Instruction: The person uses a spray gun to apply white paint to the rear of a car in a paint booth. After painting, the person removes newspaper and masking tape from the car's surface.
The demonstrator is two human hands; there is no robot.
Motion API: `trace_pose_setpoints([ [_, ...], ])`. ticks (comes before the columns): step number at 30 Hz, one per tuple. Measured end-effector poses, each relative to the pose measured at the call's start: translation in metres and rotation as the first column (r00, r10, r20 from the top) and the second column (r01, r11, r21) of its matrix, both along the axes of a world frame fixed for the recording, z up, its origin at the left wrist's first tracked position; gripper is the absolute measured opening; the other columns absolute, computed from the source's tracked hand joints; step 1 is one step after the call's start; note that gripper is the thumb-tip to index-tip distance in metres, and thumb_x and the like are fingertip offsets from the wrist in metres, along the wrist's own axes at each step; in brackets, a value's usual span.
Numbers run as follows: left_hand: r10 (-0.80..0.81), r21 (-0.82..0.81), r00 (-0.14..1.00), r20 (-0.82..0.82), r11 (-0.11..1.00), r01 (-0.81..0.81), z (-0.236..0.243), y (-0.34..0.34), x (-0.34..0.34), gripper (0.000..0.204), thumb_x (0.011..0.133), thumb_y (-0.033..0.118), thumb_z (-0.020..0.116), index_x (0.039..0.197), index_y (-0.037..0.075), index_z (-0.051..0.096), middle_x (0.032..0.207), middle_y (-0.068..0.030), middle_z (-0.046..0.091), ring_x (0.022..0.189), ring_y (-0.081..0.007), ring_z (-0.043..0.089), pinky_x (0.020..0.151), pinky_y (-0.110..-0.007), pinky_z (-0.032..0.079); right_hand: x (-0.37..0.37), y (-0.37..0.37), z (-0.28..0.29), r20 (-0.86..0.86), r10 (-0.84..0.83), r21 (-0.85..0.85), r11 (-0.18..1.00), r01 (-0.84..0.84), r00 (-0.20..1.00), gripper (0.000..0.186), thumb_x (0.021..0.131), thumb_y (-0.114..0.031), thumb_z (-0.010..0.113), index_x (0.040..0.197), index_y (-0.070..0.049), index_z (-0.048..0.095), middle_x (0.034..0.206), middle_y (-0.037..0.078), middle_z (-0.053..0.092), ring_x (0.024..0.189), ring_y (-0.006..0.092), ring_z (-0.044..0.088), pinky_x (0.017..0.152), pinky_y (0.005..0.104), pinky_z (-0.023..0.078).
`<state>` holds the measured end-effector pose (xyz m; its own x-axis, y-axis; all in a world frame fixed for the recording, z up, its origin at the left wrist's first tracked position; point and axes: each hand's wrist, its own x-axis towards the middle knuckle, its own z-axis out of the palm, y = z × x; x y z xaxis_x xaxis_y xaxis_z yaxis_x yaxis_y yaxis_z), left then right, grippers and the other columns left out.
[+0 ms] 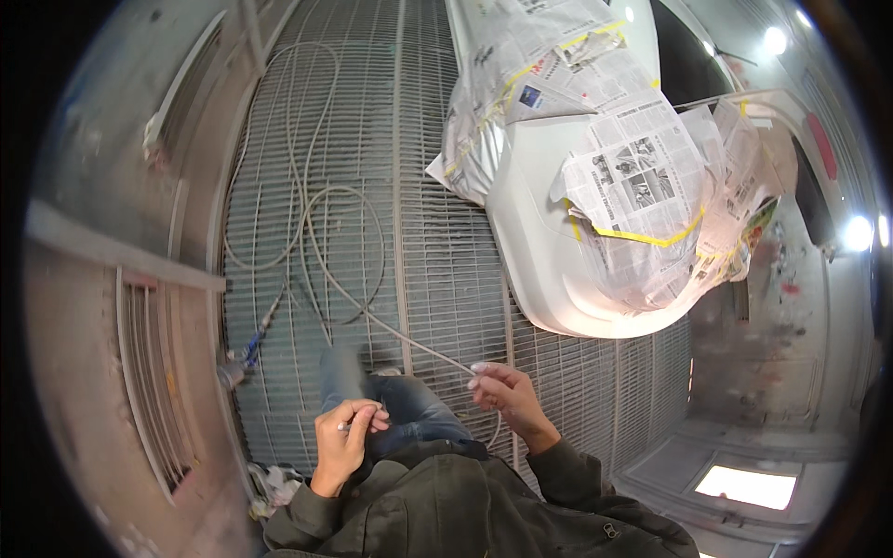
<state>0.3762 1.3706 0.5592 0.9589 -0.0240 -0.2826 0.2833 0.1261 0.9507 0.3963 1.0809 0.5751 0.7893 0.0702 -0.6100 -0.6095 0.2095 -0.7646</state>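
Observation:
My right hand [507,400], thumb and fingers pinched together, grips a thin pale hose [419,345]. From that grip the hose runs to the left and down to the grated floor, where it lies in wide loose loops; a short stretch also hangs below the hand. My left hand [344,435] is curled closed in front of my body, over my thigh. A small pale bit shows at its fingers, but what it belongs to is hidden. The two hands are apart.
A white car [526,251], partly masked with newspaper [637,172] and yellow tape, stands at the upper right. A spray gun-like tool with a blue part [253,349] lies on the floor grating [446,279] at left. Walls with slatted vents [153,381] flank the left side.

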Motion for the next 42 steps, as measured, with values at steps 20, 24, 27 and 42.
trace_pose_setpoints([
  [20,0.216,-0.255,0.945,-0.244,0.926,-0.278,-0.020,-0.024,-0.498,0.040,0.092,0.018,0.072,0.062,0.006,0.049,0.058,-0.0055,0.062,0.051,-0.0095,0.061,0.047,-0.021,0.045,-0.462,0.025,-0.006,-0.142,0.018,-0.082,0.996,-0.030,0.990,0.051,0.100,-0.044,0.054,0.079,0.001,0.064,0.064,0.009,0.065,0.055,0.0199,0.067,0.050,0.0252,0.054],
  [24,0.244,-0.194,0.959,-0.142,0.944,-0.268,-0.023,-0.072,-0.552,0.034,0.102,0.029,0.057,0.092,-0.003,0.065,0.087,-0.0126,0.069,0.082,-0.0185,0.068,0.073,-0.028,0.051,-0.525,0.024,0.022,-0.050,0.159,0.005,0.987,-0.159,0.986,0.071,0.105,-0.053,0.028,0.125,0.010,0.054,0.114,0.022,0.065,0.104,0.0290,0.067,0.087,0.0331,0.055],
  [27,0.177,-0.081,0.981,0.082,0.982,-0.171,-0.011,-0.122,-0.571,0.047,0.104,0.029,0.049,0.137,-0.004,0.051,0.140,-0.0176,0.053,0.131,-0.0287,0.050,0.110,-0.034,0.036,-0.567,0.033,0.032,0.056,0.199,0.280,0.938,-0.206,0.978,0.076,0.106,-0.053,0.016,0.152,0.007,0.020,0.157,0.021,0.030,0.146,0.0294,0.031,0.121,0.0407,0.024],
  [42,-0.549,0.056,0.817,0.178,0.834,0.548,0.034,-0.628,-0.823,0.070,0.099,0.032,0.049,0.152,-0.005,0.021,0.159,-0.0276,0.018,0.150,-0.0396,0.011,0.122,-0.046,0.013,-0.879,-0.377,0.040,0.401,-0.483,0.228,0.876,0.426,0.779,0.073,0.104,-0.058,0.018,0.158,-0.010,0.010,0.165,0.010,0.014,0.152,0.0280,0.012,0.123,0.0411,0.012],
])
